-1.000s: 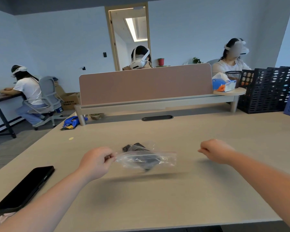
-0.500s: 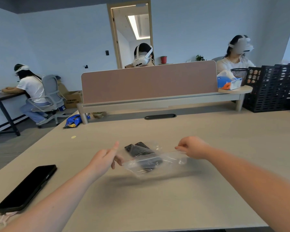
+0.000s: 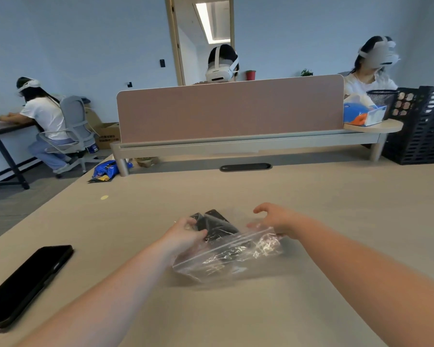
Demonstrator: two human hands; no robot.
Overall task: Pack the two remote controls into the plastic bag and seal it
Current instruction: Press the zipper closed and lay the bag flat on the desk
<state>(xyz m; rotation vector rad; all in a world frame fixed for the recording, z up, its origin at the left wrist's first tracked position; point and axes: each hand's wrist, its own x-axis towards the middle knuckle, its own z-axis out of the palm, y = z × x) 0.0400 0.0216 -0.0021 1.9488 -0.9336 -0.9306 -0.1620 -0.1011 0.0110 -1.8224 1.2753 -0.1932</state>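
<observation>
Two black remote controls lie side by side at the middle of the table. Their far ends show bare, and their near ends sit under the mouth of the clear plastic bag. The bag lies slanted in front of them, its zip strip running from lower left to upper right. My left hand curls its fingers around the near left ends of the remotes. My right hand holds up the bag's right end with its lower fingers, thumb and forefinger spread.
A black phone lies near the table's left front edge. A pink divider stands across the back, with a tissue box and black crates at the right. Three people in headsets sit beyond.
My left hand let go of the bag's left end and closed on the remotes. My right hand came in from the right and took the bag's right end. The bag swung slantwise.
</observation>
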